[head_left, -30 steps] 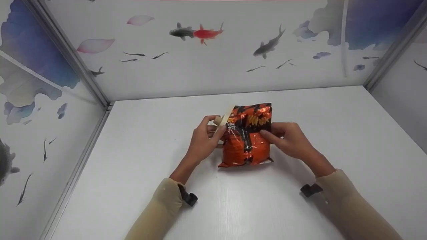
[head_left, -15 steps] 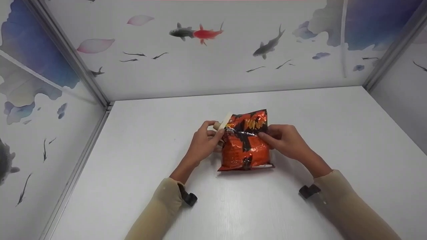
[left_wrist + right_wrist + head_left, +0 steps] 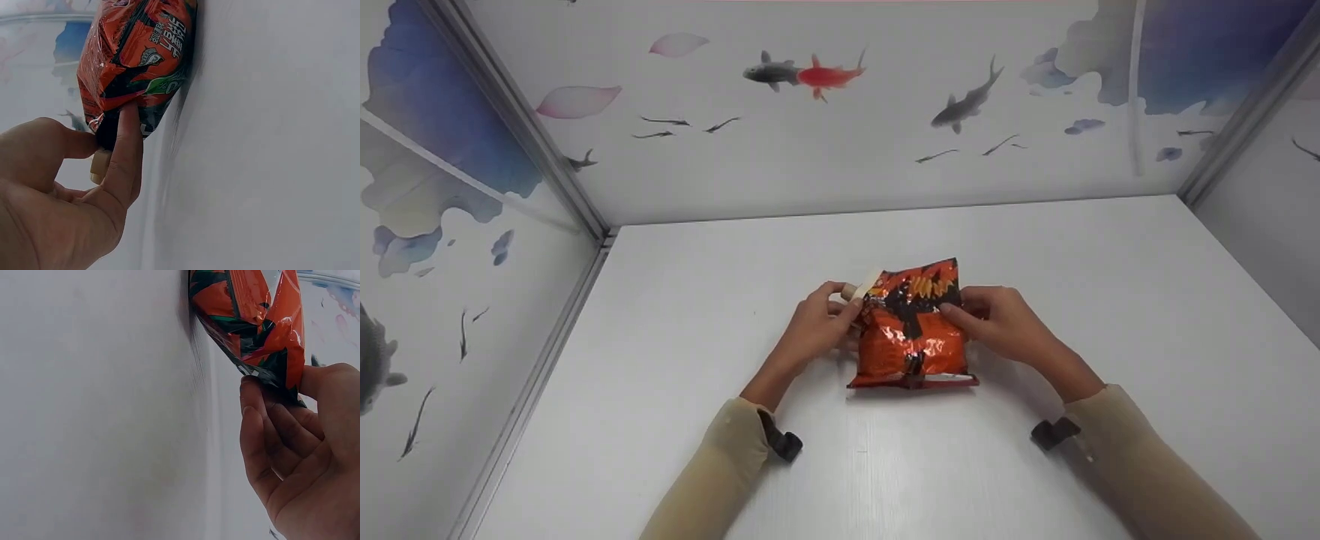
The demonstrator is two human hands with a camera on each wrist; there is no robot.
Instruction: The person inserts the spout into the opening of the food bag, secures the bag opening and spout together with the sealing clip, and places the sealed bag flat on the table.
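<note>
An orange and black snack bag, puffed and shiny, stands on the white table between the hands, its top leaning back. My left hand pinches the bag's upper left edge. Held by that same hand is a cream-coloured strip with a rounded knob, possibly a sealing clip, lying slanted along that edge. In the left wrist view, a cream piece shows between the fingers, under the bag's corner. My right hand grips the bag's right edge, thumb in front; the right wrist view shows its other fingers curled behind the edge.
The white table extends around the bag on every side. A wall panel printed with fish rises behind it, and another panel stands at the left, joined by metal posts. Black wrist mounts sit on both sleeves.
The bag's top has come down and the bag looks shorter in the head view. Both hands have moved slightly toward the person with it, keeping their holds.
</note>
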